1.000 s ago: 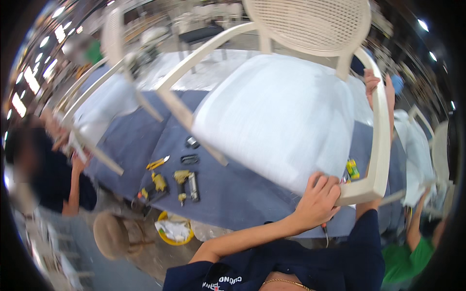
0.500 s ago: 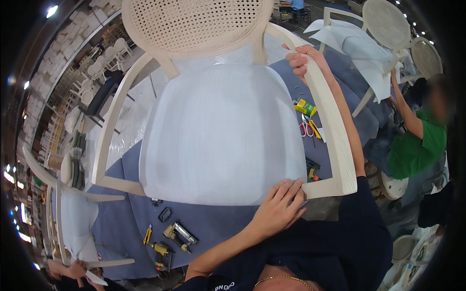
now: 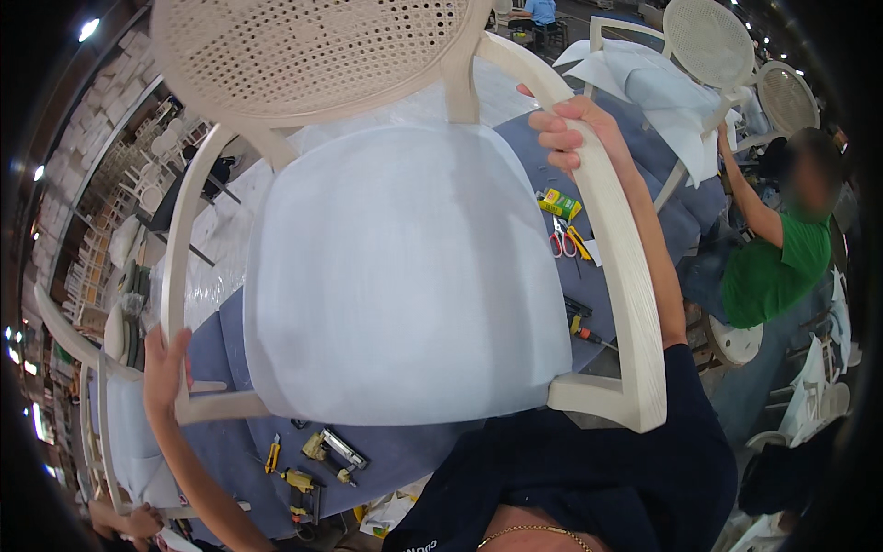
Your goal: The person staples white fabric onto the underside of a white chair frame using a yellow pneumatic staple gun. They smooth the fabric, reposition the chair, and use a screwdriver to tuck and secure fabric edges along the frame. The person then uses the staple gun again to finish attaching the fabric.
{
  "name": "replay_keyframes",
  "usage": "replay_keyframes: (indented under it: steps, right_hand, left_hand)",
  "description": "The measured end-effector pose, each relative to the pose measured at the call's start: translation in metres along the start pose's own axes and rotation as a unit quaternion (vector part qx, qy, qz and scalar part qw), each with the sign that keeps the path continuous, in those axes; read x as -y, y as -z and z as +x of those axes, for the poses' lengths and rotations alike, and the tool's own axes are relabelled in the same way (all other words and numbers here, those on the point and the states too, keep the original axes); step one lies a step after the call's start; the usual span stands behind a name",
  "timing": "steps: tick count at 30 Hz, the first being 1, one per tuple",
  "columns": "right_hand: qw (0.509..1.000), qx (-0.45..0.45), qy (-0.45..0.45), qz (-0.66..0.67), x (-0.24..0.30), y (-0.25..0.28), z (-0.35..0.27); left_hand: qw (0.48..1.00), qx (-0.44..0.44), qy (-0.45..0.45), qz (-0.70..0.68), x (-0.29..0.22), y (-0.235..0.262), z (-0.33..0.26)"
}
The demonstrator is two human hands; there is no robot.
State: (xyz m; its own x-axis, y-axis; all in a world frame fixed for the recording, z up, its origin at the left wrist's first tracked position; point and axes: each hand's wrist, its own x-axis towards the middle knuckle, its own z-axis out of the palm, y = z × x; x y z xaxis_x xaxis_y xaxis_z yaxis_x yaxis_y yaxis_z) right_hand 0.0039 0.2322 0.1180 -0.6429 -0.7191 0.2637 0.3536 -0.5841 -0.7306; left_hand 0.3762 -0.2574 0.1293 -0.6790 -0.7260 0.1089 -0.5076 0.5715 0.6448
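Observation:
A pale wooden armchair (image 3: 602, 397) stands before me, tilted, with a woven cane back (image 3: 322, 51) and a light blue-white upholstered seat (image 3: 395, 285). My right hand (image 3: 584, 138) is closed round its right armrest, near where the arm curves to the back. On the left side my left hand (image 3: 166, 373) grips the front of the left armrest, just above the corner with the seat rail. Part of its fingers is hidden behind the wood.
On the blue-grey covered table (image 3: 248, 469) lie staple guns (image 3: 331, 453), a yellow cutter (image 3: 273, 454), red-handled scissors (image 3: 562, 239) and a yellow-green box (image 3: 558, 204). At right, a person in green (image 3: 777, 267) works by another chair (image 3: 708, 46). A further chair (image 3: 138, 432) stands at left.
My left hand has left the front right edge of the seat and taken hold of the left armrest. The chair has tipped and shifted a little left; my right hand keeps its grip.

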Motion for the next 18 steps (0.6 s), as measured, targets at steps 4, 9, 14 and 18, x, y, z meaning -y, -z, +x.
replay_keyframes:
  steps: [4,9,14,18]
  right_hand:
    - [0.998,0.059,0.015,0.016,-0.008,-0.042,-0.021]
    - [0.997,0.061,0.034,-0.032,-0.013,-0.071,-0.078]
    - [0.984,0.077,0.060,-0.151,-0.011,-0.029,-0.067]
    - [0.884,-0.082,0.075,-0.453,0.003,0.009,-0.032]
  left_hand:
    - [0.996,-0.086,0.003,-0.010,0.032,0.029,-0.083]
    - [0.987,-0.132,0.049,-0.078,0.075,0.006,-0.147]
    - [0.975,-0.106,0.173,0.090,0.065,0.030,-0.194]
    - [0.988,-0.105,0.109,0.001,0.068,0.020,-0.207]
